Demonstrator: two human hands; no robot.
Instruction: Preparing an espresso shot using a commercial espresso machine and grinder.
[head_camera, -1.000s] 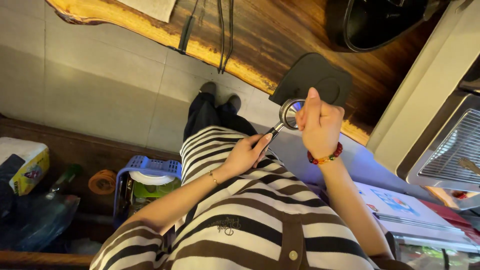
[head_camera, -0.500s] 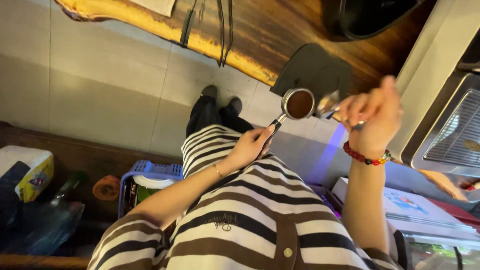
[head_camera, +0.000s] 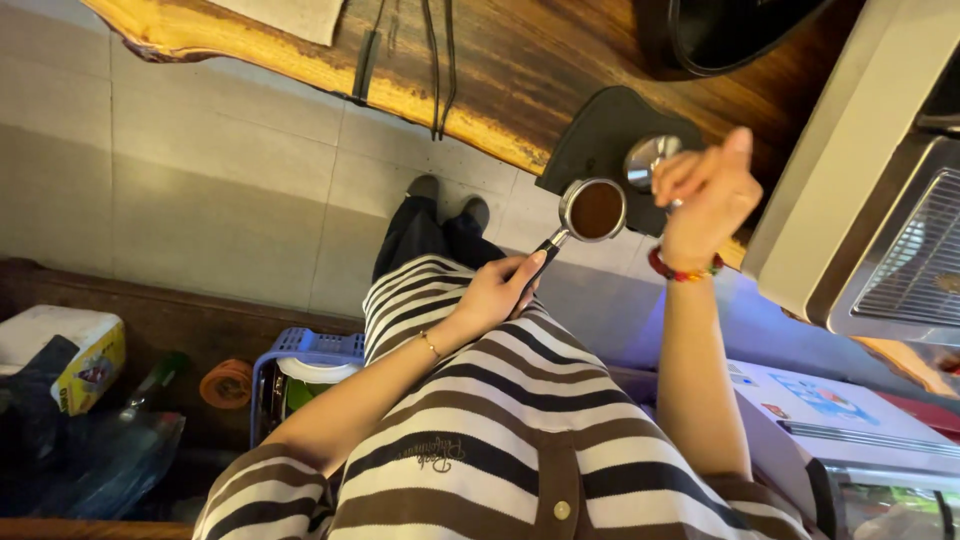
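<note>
Left hand (head_camera: 497, 292) is gripping the black handle of the portafilter (head_camera: 592, 211), fingers wrapped tight, basket full of ground coffee sitting beyond the fingertips. Right hand (head_camera: 703, 193) is closing its fingers on the metal tamper (head_camera: 648, 160), just beside the basket, over the black mat (head_camera: 600, 135).

I see a white-and-yellow cardboard carton (head_camera: 70, 355) at lower left, and a white printed sheet with coloured pictures (head_camera: 820, 400) at lower right.

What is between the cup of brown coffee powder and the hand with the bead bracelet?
In the head view, a round silver tamper sits between the portafilter basket and the right hand, which grips it above the dark mat.
</note>
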